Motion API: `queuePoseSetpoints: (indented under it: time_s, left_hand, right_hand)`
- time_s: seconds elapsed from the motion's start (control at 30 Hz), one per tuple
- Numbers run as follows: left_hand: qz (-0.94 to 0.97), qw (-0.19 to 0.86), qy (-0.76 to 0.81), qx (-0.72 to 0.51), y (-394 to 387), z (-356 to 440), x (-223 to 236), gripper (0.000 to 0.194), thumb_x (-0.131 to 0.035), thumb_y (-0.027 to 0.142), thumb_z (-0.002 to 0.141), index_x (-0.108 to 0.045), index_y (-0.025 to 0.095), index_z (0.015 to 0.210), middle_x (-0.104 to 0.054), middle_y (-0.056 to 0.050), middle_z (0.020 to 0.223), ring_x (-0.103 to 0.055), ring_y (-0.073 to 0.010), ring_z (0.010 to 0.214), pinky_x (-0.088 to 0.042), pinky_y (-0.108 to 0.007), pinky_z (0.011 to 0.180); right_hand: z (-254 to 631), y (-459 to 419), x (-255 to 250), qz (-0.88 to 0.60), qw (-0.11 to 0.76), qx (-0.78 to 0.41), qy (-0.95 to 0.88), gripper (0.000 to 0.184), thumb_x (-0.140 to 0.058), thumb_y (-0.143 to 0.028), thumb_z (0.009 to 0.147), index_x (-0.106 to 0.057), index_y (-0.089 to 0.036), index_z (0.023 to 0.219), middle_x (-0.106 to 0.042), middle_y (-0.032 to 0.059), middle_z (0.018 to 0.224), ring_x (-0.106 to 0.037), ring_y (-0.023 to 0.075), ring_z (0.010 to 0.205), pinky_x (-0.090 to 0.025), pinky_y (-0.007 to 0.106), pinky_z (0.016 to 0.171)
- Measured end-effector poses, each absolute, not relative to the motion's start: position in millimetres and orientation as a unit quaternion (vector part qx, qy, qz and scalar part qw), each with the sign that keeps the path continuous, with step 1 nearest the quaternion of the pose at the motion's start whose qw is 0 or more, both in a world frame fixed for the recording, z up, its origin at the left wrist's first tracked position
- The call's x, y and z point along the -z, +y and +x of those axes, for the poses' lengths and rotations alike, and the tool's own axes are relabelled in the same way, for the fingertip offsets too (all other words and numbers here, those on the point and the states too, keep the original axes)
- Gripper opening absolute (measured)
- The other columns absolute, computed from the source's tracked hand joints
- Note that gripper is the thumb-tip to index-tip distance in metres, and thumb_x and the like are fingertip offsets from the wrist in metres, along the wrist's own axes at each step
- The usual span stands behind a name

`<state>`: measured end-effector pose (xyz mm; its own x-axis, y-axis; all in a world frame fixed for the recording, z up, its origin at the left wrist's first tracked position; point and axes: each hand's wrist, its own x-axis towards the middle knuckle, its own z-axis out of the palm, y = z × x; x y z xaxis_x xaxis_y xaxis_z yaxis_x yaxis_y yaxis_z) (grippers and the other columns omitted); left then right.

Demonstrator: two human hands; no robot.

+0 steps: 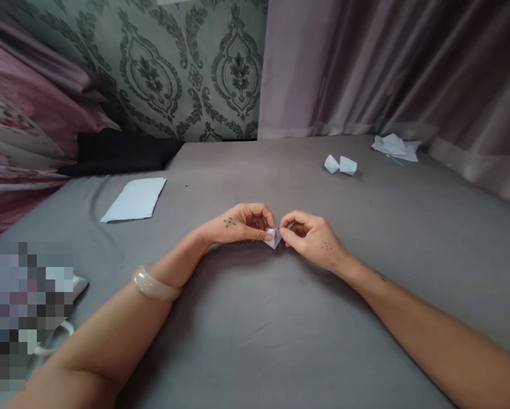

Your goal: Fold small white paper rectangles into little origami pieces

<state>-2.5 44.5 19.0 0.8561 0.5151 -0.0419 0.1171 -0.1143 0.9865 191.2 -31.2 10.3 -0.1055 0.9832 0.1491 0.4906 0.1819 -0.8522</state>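
Observation:
A small white folded paper piece [273, 238], pointed at its lower end, is held between my two hands over the grey cloth surface [255, 329]. My left hand [244, 223] pinches its left side between thumb and fingers. From the other side, my right hand [309, 234] grips its right edge with thumb and forefinger. Part of the paper is hidden behind the fingertips. A pale bangle [154, 284] circles my left forearm.
Two folded white paper shapes [347, 165] stand farther back on the right. More white paper [395, 147] lies near the curtain [344, 68]. Flat white sheets [135, 199] rest at left, before a black cloth [122, 152]. A blurred-out patch [16, 307] covers something at lower left.

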Motion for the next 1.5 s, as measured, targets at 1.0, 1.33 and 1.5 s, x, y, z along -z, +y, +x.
queuePoseSetpoints:
  time_s: [1.0,1.33,1.5]
  left_hand:
    - [0.902,0.343,0.214,-0.153,39,-10,-17,0.02,-0.059,0.021,0.083,-0.066,0.018,0.101,-0.062,-0.007,0.1,-0.057,-0.0129,0.081,-0.044,-0.024,0.071]
    - [0.939,0.226,0.209,-0.155,31,-6,-12,0.021,-0.051,0.022,0.088,-0.068,0.022,0.102,-0.063,-0.006,0.106,-0.061,-0.015,0.089,-0.046,-0.026,0.08]
    - [0.945,0.185,0.22,-0.157,31,-5,-11,0.024,-0.05,0.025,0.09,-0.066,0.02,0.107,-0.064,-0.008,0.106,-0.062,-0.0174,0.094,-0.047,-0.028,0.083]
  right_hand:
    - [220,-32,-7,-0.547,0.304,-0.249,-0.739,0.008,-0.049,-0.026,0.085,-0.055,-0.021,0.086,-0.055,-0.0043,0.061,-0.046,0.0092,0.05,-0.035,0.022,0.049]
    - [213,-40,-5,-0.462,0.22,0.001,-0.859,0.028,-0.043,-0.012,0.084,-0.063,-0.019,0.102,-0.059,0.0088,0.113,-0.06,0.0182,0.085,-0.047,0.03,0.071]
    - [210,-41,-5,-0.459,0.195,0.028,-0.866,0.028,-0.039,-0.014,0.088,-0.061,-0.017,0.105,-0.061,0.0098,0.109,-0.06,0.0203,0.091,-0.048,0.032,0.074]
